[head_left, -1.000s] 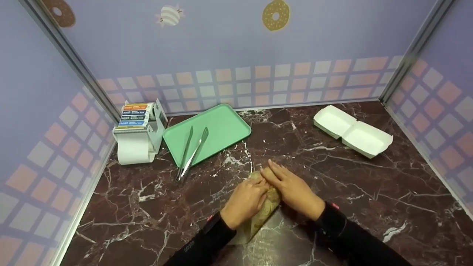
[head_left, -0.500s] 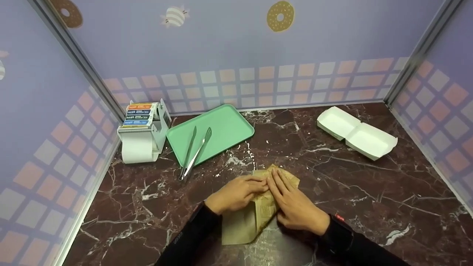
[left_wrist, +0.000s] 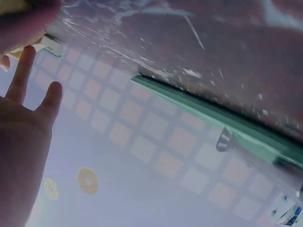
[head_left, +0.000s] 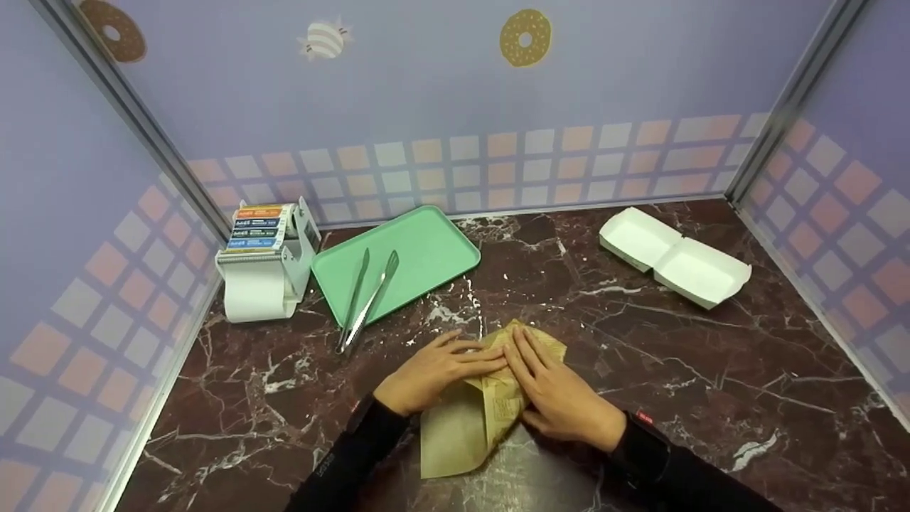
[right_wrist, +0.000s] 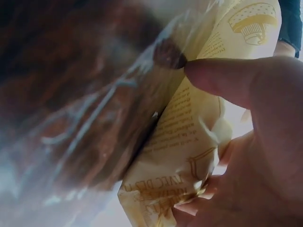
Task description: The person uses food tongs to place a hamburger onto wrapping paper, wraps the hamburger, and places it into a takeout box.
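Note:
A brown printed wrapping paper (head_left: 455, 434), folded into a packet, lies at the front middle of the counter. Its plain flap extends toward the front left, while a pointed corner sticks out at the far end. Whatever the folds contain is hidden. My left hand (head_left: 439, 371) lays its extended fingers across the left part of the packet. In the left wrist view, fingers (left_wrist: 21, 75) of that hand are spread. My right hand (head_left: 565, 398) presses the right side with straight fingers side by side. The right wrist view has its thumb (right_wrist: 218, 80) along the paper's printed side (right_wrist: 180, 127).
A green tray (head_left: 426, 263) stands at the back left, with metal tongs (head_left: 366, 309) resting over its front edge. Left of it is a label roll dispenser (head_left: 259, 263). An unfolded white carton (head_left: 675, 256) sits at the back right. Patterned walls enclose the counter.
My left hand has drawn left and its fingers have straightened. My right hand has slid slightly toward me and flattened. More of the wrapping paper shows, at its far corner and front-left flap.

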Motion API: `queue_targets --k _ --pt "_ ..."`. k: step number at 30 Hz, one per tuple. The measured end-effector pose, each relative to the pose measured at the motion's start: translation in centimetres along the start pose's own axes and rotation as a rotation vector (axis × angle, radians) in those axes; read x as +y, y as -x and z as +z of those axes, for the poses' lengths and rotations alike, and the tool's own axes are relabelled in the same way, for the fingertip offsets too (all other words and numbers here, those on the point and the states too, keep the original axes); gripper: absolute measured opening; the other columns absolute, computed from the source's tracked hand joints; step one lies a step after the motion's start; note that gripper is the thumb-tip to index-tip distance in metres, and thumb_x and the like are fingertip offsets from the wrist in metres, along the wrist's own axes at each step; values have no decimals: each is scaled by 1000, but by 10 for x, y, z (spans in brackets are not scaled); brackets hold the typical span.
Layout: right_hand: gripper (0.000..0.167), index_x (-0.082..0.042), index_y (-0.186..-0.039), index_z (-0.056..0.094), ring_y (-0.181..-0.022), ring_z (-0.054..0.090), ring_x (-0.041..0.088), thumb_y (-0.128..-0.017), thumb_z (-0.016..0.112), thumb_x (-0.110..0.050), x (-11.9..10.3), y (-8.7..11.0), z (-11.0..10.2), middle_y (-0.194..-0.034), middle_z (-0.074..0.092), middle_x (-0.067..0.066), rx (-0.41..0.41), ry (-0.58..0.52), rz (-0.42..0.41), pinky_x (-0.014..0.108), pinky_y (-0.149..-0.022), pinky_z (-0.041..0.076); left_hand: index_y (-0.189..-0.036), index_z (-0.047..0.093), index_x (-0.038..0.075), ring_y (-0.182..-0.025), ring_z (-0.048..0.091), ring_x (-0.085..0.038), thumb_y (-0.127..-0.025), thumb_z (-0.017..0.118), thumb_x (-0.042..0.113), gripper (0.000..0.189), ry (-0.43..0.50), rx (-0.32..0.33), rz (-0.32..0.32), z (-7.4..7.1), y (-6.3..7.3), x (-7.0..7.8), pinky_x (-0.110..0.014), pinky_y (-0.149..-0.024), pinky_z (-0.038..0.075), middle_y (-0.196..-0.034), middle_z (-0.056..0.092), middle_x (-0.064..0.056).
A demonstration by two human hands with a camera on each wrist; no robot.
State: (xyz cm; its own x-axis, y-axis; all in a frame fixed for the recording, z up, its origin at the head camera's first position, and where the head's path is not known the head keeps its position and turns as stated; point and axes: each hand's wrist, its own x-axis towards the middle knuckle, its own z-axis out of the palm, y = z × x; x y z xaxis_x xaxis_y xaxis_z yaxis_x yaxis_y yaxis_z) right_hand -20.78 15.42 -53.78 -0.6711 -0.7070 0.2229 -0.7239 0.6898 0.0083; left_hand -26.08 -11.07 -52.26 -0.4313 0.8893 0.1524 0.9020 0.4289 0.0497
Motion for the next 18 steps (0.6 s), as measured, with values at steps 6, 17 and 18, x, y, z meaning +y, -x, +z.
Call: queue_targets --k 6,17,18 --pt "113 12 -155 27 -150 21 49 -79 81 -53 -1 -1 1 -161 17 39 -25 -8 15 51 -122 29 -152 49 24 -149 38 -20 -73 77 -12 90 47 5 26 2 1 -4 -53 -123 28 -158 43 8" --pt "100 4 -155 36 -148 31 45 -78 84 -39 -13 0 -1 -160 28 34 52 48 9 55 -119 33 -142 60 22 -149 38 -23 -90 72 14 53 180 -1 -7 1 4 -11 -54 -123 26 -152 50 7" --pt "96 4 -154 38 -148 33 43 -79 84 -34 -15 0 -1 -159 31 32 58 77 8 55 -119 34 -142 60 22 -149 37 -22 -90 72 12 54 181 -7 -13 1 4 -11 -53 -124 26 -152 50 6"
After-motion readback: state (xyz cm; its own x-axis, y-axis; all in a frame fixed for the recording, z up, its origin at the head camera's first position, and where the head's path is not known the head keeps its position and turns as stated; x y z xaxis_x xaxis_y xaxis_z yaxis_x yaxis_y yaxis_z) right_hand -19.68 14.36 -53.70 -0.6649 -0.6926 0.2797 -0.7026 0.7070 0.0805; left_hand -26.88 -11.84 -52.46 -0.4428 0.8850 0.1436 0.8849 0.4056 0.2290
